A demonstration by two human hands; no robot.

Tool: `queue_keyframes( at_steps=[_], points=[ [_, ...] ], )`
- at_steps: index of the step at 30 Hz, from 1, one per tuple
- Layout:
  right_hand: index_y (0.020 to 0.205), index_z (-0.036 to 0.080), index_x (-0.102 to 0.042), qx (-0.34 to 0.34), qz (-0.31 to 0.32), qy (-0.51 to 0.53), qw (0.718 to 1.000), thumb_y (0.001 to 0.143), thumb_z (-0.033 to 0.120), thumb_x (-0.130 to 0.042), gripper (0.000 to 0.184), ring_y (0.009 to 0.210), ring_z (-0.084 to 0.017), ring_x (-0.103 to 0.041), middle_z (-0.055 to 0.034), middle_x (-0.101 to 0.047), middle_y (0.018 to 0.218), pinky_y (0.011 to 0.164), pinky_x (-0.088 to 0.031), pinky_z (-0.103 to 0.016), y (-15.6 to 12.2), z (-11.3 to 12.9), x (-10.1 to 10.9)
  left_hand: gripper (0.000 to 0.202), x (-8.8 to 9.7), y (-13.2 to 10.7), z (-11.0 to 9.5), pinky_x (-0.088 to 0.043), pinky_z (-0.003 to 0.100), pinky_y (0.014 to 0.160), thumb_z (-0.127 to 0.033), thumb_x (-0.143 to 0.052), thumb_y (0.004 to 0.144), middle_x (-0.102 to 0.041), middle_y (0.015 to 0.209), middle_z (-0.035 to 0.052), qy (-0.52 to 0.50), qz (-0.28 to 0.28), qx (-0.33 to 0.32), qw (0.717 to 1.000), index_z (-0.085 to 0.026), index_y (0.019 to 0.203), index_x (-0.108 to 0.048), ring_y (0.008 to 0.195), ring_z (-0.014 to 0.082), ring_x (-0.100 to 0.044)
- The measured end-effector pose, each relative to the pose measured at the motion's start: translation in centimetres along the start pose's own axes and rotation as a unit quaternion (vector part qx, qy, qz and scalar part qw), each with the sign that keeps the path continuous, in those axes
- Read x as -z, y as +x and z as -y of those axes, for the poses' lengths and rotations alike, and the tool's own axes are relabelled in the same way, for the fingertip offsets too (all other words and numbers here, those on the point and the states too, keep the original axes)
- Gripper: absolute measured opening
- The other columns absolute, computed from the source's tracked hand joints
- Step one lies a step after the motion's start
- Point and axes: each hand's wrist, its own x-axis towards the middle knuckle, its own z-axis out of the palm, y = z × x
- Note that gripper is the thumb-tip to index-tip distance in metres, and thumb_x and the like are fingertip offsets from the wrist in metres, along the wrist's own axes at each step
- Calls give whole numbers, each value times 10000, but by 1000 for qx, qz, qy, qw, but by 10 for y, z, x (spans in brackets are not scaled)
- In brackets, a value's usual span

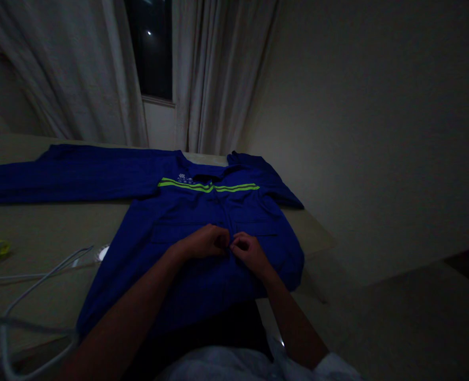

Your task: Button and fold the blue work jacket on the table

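the left hand [205, 242] and right hand [250, 253] were curled nearly shut at the front opening of a royal-blue long-sleeved work jacket [195, 288], but what they pinched was too dark to tell. the jacket lay flat on a pale tabletop [47, 233], beside a thin white cable [28, 324], below pale cloth curtains [218, 69].

Worn on my head, the one camera looks forward and down across the table [39, 227], close above my left hand [205, 241] and right hand [250, 253].
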Motion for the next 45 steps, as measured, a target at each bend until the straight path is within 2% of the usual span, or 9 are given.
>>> queue_keyframes(
  at_steps=[5,9,12,16,19,26,37,42,45],
  points=[
    [776,182,-747,-1,13,14,1000,752,214,-723,47,941,-191,-692,-70,-671,1036,757,-527,-266,-1,-2,0,193,1,-2,-1,-404,229,616,-110,-698,702,-694,731,-30,9,-19,-2,1000,-192,873,-736,676,136,-629],
    [829,168,-759,-24,25,17,999,738,215,-738,104,779,-128,-669,-77,-632,1156,660,-517,-237,-3,-2,-2,186,3,-3,-1,-406,232,628,-120,-700,698,-721,764,-21,41,-27,10,999,-196,860,-750,705,143,-651],
    [819,167,-749,-31,22,11,999,748,207,-734,83,695,-92,-631,-65,-626,1153,634,-511,-228,-4,-2,-4,193,3,-3,0,-413,230,619,-116,-691,698,-713,759,-21,21,-6,10,1000,-190,868,-743,691,141,-639],
    [803,164,-731,-20,13,-1,1000,759,222,-763,80,643,-74,-600,-61,-628,1151,602,-493,-224,-7,0,-6,169,3,-2,0,-417,230,601,-243,-719,781,-709,757,-10,-21,33,14,999,-175,933,-748,682,144,-626],
    [815,169,-730,-7,10,-13,1000,783,224,-762,72,656,-79,-602,-58,-636,1143,616,-498,-227,-8,0,-5,184,4,-2,0,-415,233,605,-328,-702,841,-711,761,1,-26,34,20,999,-172,925,-751,688,146,-620],
    [805,168,-729,9,13,-29,999,794,184,-744,24,706,-90,-630,-53,-644,1095,634,-495,-216,-6,0,-6,195,3,0,5,-425,224,625,-196,-743,759,-696,772,-21,-37,34,25,998,-179,954,-738,707,141,-628],
    [809,173,-699,26,15,-29,999,771,156,-729,51,648,-75,-595,-45,-622,1087,589,-485,-212,-7,1,-7,178,4,0,6,-438,231,655,-178,-760,748,-712,786,-22,-50,44,29,997,-171,925,-747,730,140,-644],
    [826,172,-692,18,-3,-11,1000,819,184,-691,14,706,-99,-600,-51,-622,1073,626,-486,-225,-7,1,-6,330,5,-3,4,-458,236,661,-171,-732,720,-676,828,-25,-98,39,2,994,-169,1048,-698,753,143,-620],
    [828,175,-714,17,0,-3,1000,840,202,-687,40,775,-122,-628,-55,-628,1069,654,-487,-231,-7,0,-4,340,2,-3,4,-447,231,642,-136,-712,684,-639,804,-39,-94,33,8,995,-175,1018,-661,732,138,-597]
  ],
)
